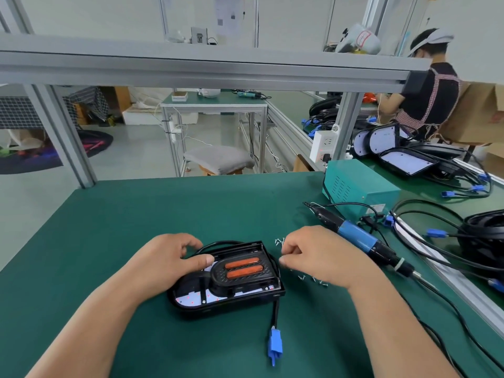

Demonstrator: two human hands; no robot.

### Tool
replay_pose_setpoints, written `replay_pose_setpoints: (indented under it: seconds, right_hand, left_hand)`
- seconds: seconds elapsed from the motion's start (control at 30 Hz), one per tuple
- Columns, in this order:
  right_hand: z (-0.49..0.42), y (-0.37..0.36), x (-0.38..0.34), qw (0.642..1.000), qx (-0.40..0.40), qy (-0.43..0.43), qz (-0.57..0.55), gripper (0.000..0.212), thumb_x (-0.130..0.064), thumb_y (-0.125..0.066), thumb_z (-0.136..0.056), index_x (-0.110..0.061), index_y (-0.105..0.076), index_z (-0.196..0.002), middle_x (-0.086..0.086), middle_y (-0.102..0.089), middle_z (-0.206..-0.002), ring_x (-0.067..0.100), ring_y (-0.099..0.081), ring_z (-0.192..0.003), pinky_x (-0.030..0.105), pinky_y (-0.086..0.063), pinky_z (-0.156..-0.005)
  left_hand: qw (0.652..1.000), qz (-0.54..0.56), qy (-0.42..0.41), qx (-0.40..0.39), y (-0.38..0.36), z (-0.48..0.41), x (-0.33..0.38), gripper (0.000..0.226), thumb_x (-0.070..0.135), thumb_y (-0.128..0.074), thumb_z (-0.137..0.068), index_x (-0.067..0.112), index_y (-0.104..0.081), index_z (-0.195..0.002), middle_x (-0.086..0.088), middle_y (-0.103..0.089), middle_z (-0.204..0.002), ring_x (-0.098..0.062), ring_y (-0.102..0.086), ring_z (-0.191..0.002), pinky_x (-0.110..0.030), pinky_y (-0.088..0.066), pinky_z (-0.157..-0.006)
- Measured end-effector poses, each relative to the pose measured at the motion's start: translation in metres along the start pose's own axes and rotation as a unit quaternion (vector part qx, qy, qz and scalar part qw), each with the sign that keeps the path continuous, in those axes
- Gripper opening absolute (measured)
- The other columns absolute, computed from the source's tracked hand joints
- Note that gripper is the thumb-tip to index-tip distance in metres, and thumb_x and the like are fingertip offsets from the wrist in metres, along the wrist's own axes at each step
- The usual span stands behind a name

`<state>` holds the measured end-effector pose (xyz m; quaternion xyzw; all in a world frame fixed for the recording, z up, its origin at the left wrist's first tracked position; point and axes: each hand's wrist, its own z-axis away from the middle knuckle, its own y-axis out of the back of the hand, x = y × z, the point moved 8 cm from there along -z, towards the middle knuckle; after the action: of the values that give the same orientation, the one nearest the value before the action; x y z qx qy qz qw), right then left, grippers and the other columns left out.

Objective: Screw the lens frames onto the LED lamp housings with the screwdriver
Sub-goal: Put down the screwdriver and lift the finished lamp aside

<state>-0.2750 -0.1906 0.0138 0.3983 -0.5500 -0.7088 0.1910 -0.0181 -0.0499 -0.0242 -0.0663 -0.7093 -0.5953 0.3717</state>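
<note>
First, a blue plug lies on the green mat, at the end of a black cord running up to the housing. The housing, black, lies flat between the 2 hands. On it sits the frame, a black piece with 2 orange strips, and a white board shows beneath it.

The left hand grips the housing's far left edge, fingers curled over the rim and thumb laid on the frame. The right hand sits just right of the housing with its fingers curled and thumb against fingertips. Whether it pinches a screw cannot be told. Small screws lie scattered on the mat beside and beyond this hand.

The screwdriver, blue and black, lies untouched on the mat just right of the right hand, corded to a teal box behind it. Black cables with blue plugs loop along the right edge.

Farther right, more lamps are stacked on the next bench, where another person in an apron works. Beyond the mat's far edge stands a padded stool.
</note>
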Motion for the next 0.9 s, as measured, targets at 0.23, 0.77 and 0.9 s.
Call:
replay_pose_setpoints:
  seconds: [0.23, 0.77, 0.9]
  right_hand:
    - [-0.011, -0.020, -0.005, 0.999, -0.032, 0.005, -0.020, 0.030, -0.034, -0.062, -0.091, -0.013, -0.058, -0.069, 0.007, -0.064, -0.068, 0.014, -0.047, -0.056, 0.036, -0.041, -0.057]
    - [-0.021, -0.025, -0.031, 0.786, 0.058, 0.014, -0.615, 0.024, 0.003, -0.050, -0.107, -0.002, -0.073, -0.113, 0.012, -0.076, -0.095, 0.017, -0.064, -0.072, 0.025, -0.052, -0.057]
    - [-0.020, -0.024, -0.036, 0.846, 0.068, 0.030, -0.528, 0.031, -0.030, -0.058, -0.103, -0.043, -0.072, -0.128, 0.001, -0.076, -0.119, 0.012, -0.068, -0.093, 0.031, -0.056, -0.078]
  left_hand:
    - [1.000, -0.005, -0.007, -0.004, -0.004, -0.001, 0.002, 0.024, 0.061, -0.073, -0.090, 0.037, -0.071, -0.090, 0.016, -0.058, -0.061, -0.005, -0.050, -0.055, -0.032, -0.045, -0.062]
    - [0.993, 0.063, 0.031, 0.096, 0.001, -0.008, -0.009, 0.034, 0.043, -0.064, -0.096, 0.018, -0.053, -0.075, 0.010, -0.052, -0.052, -0.007, -0.040, -0.046, -0.032, -0.037, -0.053]
    - [0.981, 0.068, 0.054, 0.173, 0.007, -0.005, 0.000, 0.036, 0.047, -0.062, -0.093, 0.017, -0.054, -0.074, 0.008, -0.060, -0.055, -0.012, -0.049, -0.048, -0.033, -0.039, -0.050]
